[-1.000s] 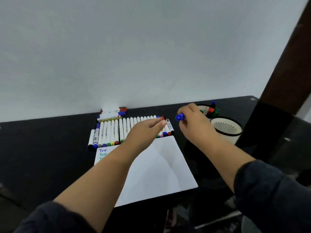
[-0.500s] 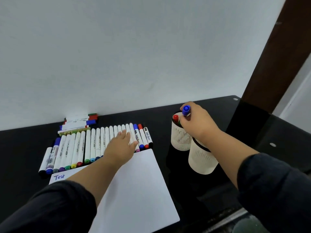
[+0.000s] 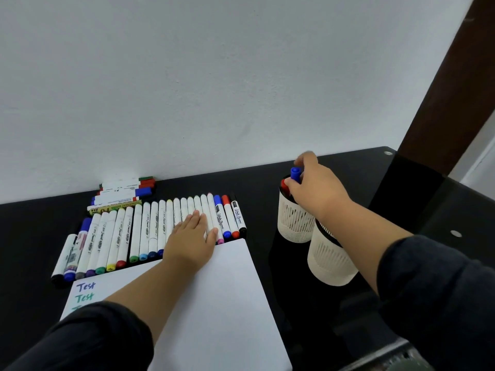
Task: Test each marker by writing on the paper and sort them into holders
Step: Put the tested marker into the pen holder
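A long row of white markers [image 3: 144,234] with coloured caps lies on the black table above the white paper [image 3: 230,295]. My left hand [image 3: 191,242] rests flat, fingers spread, on the right part of that row. The paper has "Test" written in blue and green at its left edge. My right hand [image 3: 313,188] pinches a blue-capped marker [image 3: 295,174] upright over the far white mesh holder [image 3: 293,223], which has a red-capped marker [image 3: 284,184] in it. A second white mesh holder [image 3: 329,263] stands nearer to me, partly hidden by my forearm.
A small stack of markers [image 3: 123,194] lies against the white wall behind the row. The black glass table [image 3: 32,228] ends at the right by a dark brown post [image 3: 450,84]. Round metal fittings dot the table's right side.
My right hand has carried the blue-capped marker to the far holder and holds it there. My left hand settled flat on the marker row. My head tilted down and right.
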{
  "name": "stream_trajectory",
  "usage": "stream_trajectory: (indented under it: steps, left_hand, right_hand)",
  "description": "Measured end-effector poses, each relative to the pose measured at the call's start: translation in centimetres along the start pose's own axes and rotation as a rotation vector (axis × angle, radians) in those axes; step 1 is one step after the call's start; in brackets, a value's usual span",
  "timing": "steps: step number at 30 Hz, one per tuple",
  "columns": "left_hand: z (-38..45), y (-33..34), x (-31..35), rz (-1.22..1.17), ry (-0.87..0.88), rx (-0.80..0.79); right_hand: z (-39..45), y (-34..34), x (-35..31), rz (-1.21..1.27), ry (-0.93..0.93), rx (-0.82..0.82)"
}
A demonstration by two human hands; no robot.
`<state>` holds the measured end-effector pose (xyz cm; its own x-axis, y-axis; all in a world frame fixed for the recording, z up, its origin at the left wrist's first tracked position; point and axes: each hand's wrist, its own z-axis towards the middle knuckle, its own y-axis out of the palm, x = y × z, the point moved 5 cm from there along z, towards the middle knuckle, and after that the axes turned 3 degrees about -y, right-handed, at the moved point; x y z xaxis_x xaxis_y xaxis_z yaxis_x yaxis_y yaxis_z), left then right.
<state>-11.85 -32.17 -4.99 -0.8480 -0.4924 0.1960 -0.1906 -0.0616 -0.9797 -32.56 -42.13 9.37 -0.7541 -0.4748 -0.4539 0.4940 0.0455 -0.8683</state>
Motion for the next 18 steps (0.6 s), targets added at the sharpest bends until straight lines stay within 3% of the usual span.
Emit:
stream_trajectory:
  steps: [9,18]
  left_hand:
    - [0.1,-0.4,0.0,-0.004,0.006,-0.028]
    - [-1.0,-3.9,-2.3,-0.073,0.063,-0.079]
  right_hand:
    - [0.5,0.2,-0.7,-0.25,-0.05,-0.125]
    - [-0.1,0.4,-6.2,-0.626,-0.376,-0.09]
